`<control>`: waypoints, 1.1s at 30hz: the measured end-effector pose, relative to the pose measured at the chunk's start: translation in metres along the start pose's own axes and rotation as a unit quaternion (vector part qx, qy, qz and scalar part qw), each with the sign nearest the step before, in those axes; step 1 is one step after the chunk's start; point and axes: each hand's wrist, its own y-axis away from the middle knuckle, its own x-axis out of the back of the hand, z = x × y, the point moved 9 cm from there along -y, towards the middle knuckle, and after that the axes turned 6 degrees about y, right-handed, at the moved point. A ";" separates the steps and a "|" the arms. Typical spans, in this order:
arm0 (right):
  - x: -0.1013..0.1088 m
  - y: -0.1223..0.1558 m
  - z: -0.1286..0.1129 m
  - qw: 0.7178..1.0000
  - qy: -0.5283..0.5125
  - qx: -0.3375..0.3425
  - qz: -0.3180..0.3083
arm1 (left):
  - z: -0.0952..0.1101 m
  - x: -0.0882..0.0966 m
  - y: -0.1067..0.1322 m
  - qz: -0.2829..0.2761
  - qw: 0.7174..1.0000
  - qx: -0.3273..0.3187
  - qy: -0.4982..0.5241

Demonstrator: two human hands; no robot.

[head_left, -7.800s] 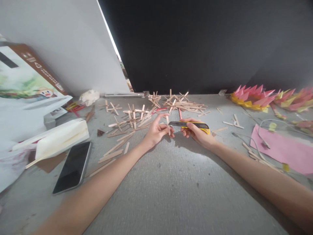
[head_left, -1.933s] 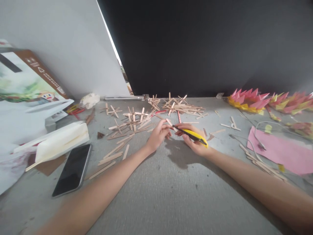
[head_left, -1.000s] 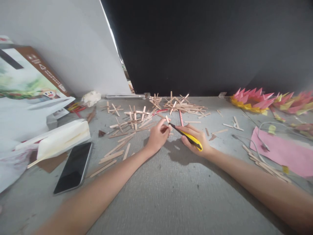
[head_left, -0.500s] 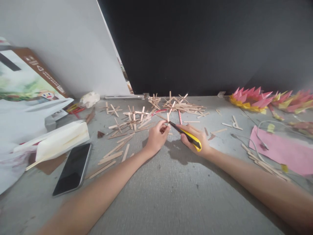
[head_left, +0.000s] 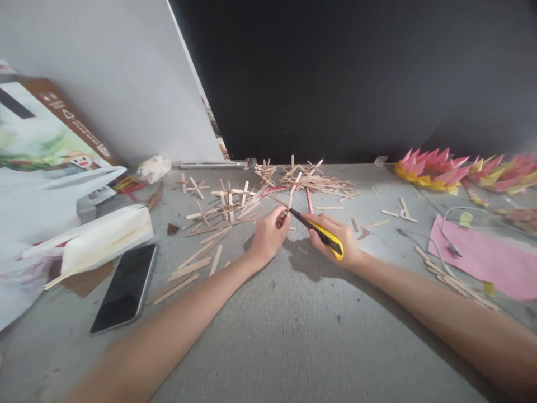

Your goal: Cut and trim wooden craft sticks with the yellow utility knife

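My left hand is closed in a pinch on a short wooden craft stick that stands nearly upright on the grey table. My right hand grips a yellow and black utility knife. The knife's tip touches the stick close to my left fingertips. Beyond both hands lie heaps of craft sticks, several of them glued into crosses.
A black phone lies at the left beside a white folded box and a printed carton. Pink paper, a white cable and pink-and-yellow folded paper shapes sit at the right. A dark board stands behind.
Over the last second both hands stayed in place. The knife kept its tip at the stick while its yellow handle tilted slightly lower. Earlier the knife lay flatter between my hands.
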 end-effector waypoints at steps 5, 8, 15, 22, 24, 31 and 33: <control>0.001 0.001 0.003 1.000 0.003 -0.006 0.009 | -0.004 -0.002 -0.001 -0.006 1.000 0.011 0.014; 0.000 0.001 0.003 1.000 0.001 -0.005 0.010 | -0.012 -0.004 -0.004 -0.020 0.995 0.051 0.086; -0.002 -0.001 -0.001 1.000 0.004 0.004 0.000 | -0.019 -0.008 -0.005 -0.031 0.989 0.074 0.127; -0.002 0.002 0.002 1.000 0.000 -0.003 0.003 | -0.013 -0.004 -0.002 -0.011 0.997 0.037 0.060; -0.002 0.002 0.003 1.000 -0.002 -0.006 0.004 | -0.016 -0.006 -0.003 -0.021 0.992 0.060 0.105; -0.006 0.000 0.001 1.000 -0.012 0.006 -0.012 | -0.024 -0.011 -0.005 -0.038 0.975 0.132 0.176; -0.008 -0.001 -0.001 1.000 -0.013 0.013 -0.026 | -0.025 -0.011 -0.005 -0.037 0.973 0.136 0.181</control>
